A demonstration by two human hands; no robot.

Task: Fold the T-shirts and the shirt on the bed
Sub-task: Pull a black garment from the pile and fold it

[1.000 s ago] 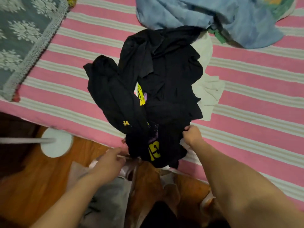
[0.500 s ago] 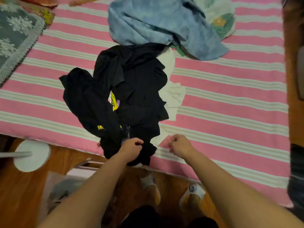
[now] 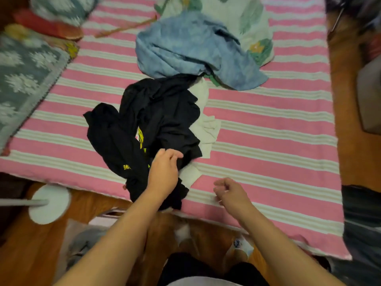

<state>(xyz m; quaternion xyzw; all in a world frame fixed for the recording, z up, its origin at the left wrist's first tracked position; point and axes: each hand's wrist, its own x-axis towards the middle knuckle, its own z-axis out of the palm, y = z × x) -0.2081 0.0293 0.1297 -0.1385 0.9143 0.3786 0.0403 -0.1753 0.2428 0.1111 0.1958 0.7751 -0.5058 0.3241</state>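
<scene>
Head view: a bed (image 3: pixel 268 124) with a pink and white striped cover fills most of the frame. At the centre lies a crumpled heap of black T-shirts (image 3: pixel 156 120), one showing yellow print, its lower end hanging over the near edge of the bed. A white garment (image 3: pixel 208 129) pokes out from under the heap's right side and lower right. Just above the heap, at the upper centre, sits a bunched light blue shirt (image 3: pixel 191 48), touching the black cloth at its top, with a floral pillow (image 3: pixel 247 21) behind it. A grey patterned blanket (image 3: pixel 22 75) covers the left edge of the bed.

The left hand (image 3: pixel 165 172) rests on the lower part of the black heap, fingers bent with the tips on the cloth; whether its grip has closed on the fabric cannot be told. The right hand (image 3: pixel 231 193) hovers over the bare striped cover at the lower centre right, apart from the clothes, its grip narrow, fingers curled in on themselves and holding nothing.

At the lower left of the frame a round white base (image 3: pixel 51 203) with a pole stands on the wooden floor (image 3: pixel 24 254) beside the bed.
</scene>
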